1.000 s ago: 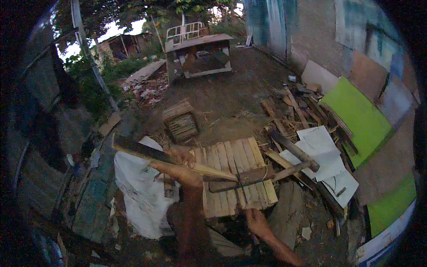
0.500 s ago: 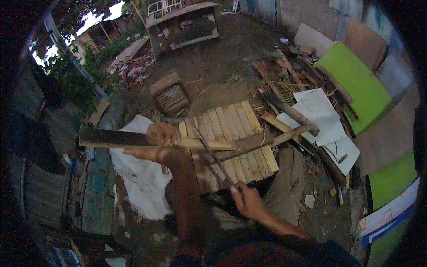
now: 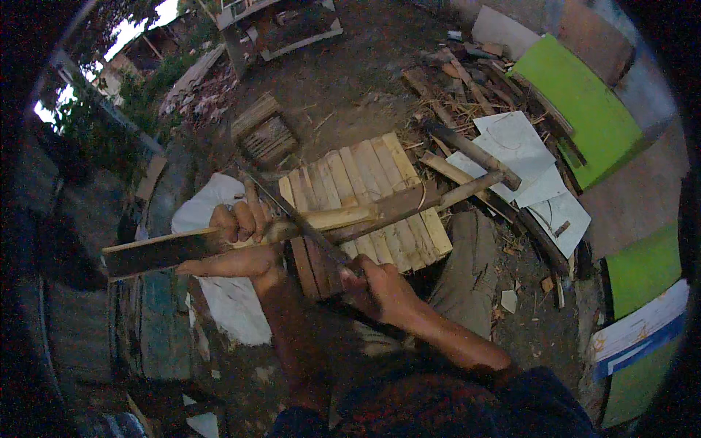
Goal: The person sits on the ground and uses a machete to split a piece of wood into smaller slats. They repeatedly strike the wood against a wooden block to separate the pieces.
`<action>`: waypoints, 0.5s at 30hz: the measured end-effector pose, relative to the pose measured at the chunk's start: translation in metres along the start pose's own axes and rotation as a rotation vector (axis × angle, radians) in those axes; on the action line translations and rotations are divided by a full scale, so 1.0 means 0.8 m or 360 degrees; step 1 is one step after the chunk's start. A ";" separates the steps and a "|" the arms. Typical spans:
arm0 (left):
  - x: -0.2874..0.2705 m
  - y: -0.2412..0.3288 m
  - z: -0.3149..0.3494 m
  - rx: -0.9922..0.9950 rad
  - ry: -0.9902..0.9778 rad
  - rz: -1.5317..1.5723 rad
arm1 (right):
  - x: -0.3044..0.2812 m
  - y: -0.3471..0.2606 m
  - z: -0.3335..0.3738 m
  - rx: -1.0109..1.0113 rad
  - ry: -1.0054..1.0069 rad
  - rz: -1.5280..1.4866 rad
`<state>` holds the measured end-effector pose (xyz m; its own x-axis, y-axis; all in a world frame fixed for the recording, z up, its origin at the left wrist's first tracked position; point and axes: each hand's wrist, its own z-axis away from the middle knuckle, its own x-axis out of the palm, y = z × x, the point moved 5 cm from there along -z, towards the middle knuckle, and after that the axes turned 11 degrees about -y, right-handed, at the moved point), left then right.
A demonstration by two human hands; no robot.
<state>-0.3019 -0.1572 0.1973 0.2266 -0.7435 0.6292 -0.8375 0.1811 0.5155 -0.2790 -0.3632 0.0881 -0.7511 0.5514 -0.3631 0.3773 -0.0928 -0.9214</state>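
My left hand (image 3: pixel 241 232) is closed around a paddle-shaped piece of wood (image 3: pixel 157 252), broad and dark at the left, narrowing to a pale shaft at the right. One finger stretches along its near side. In my right hand (image 3: pixel 380 292), closed fingers grip one end of a long, thin metal tool (image 3: pixel 296 215). It lies slantwise across the pale shaft, just right of my left hand; whether it is a file or a narrow blade, I cannot tell. The shaft's right end rests against a brown wooden bar (image 3: pixel 409 201) above a slatted wooden stool (image 3: pixel 358 171).
A branch frame (image 3: pixel 475 188) extends right from the bar. White sheets (image 3: pixel 529 157), scrap wood (image 3: pixel 453 84) and green panels (image 3: pixel 577 95) lie to the right. A white sack (image 3: pixel 237 306) is beneath my left arm. A small slatted crate (image 3: pixel 266 131) stands beyond the stool.
The metal tool has slid up and left along its length across the shaft, my right hand moving with it. The wood's broad end has dipped lower left. The whole view has shifted slightly.
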 end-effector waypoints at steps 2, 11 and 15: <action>-0.001 0.013 0.009 0.0050 0.0108 -0.0147 | -0.002 0.029 -0.002 0.0308 0.0137 -0.0071; -0.020 0.002 0.002 -0.0058 -0.0285 0.0017 | 0.013 0.053 0.022 0.0261 0.0294 0.0128; -0.018 0.004 -0.003 -0.0065 -0.0244 -0.0014 | -0.003 0.108 0.027 0.0585 0.0242 -0.0126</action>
<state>-0.3065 -0.1442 0.1915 0.1526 -0.8340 0.5302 -0.8143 0.1979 0.5456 -0.2564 -0.3903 0.0060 -0.6708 0.6826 -0.2901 0.0820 -0.3204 -0.9437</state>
